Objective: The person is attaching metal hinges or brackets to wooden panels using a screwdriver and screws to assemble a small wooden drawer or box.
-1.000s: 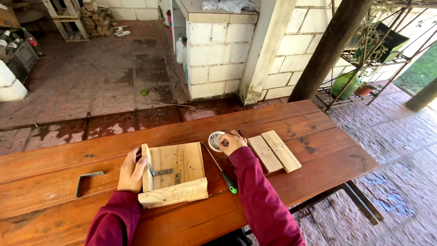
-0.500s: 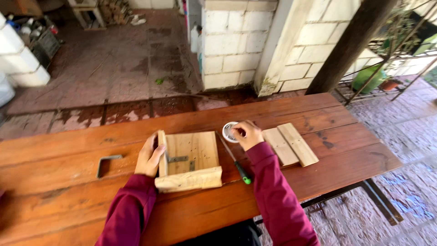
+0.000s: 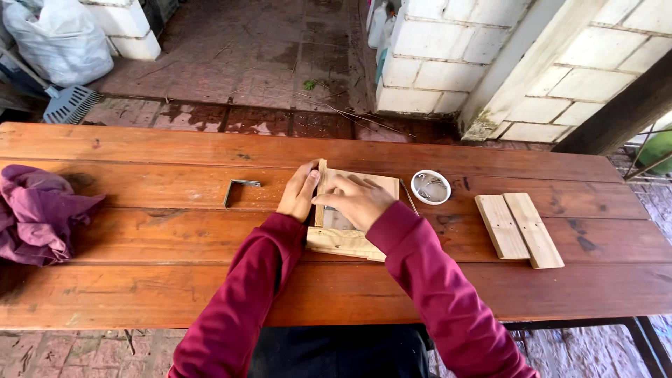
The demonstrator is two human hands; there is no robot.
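L hand (image 3: 299, 192) braces box (image 3: 353, 227) side; R hand (image 3: 358, 199) flat inside, open, seating fitting. Next: screws from dish (image 3: 430, 187) beside R.

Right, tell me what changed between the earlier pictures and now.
The right hand left the small round dish and moved left onto the wooden box frame, fingers resting on its panel. The left hand stayed against the frame's left side. The two loose wooden slats, the metal bracket and the dish lie as before on the table. No hand visibly took up or let go of anything.
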